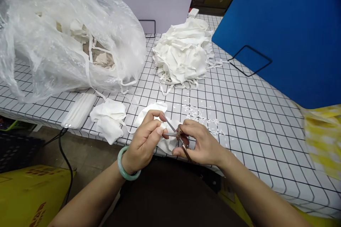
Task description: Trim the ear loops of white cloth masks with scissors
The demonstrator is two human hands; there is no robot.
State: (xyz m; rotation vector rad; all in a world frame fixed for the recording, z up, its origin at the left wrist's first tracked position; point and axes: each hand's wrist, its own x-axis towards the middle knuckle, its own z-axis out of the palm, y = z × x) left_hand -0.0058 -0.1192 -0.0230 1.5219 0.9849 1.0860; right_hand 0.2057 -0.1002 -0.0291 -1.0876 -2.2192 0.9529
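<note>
Both your hands meet at the table's (pixel 239 113) near edge: your left hand (pixel 145 142) pinches a white mask (pixel 151 110), fingers closed on it. Your right hand (pixel 199 143) is clamped on small scissors (pixel 176 134), blades at the mask. Another mask (pixel 109 118) lies just left, a pile (pixel 183 53) farther back.

The left hand (pixel 145 141), a green bangle (pixel 125 166) on its wrist, pinches a white cloth piece (pixel 157 110) at the near edge of the grid-patterned table (pixel 253 113); the right hand (pixel 202 143) grips small scissors (pixel 174 133), blades open against the cloth; another white piece (pixel 109 118) lies just left; a pile of white pieces (pixel 182 51) sits farther back; a clear plastic bag (pixel 64 35) fills the left; a blue board (pixel 287 32) stands right.
</note>
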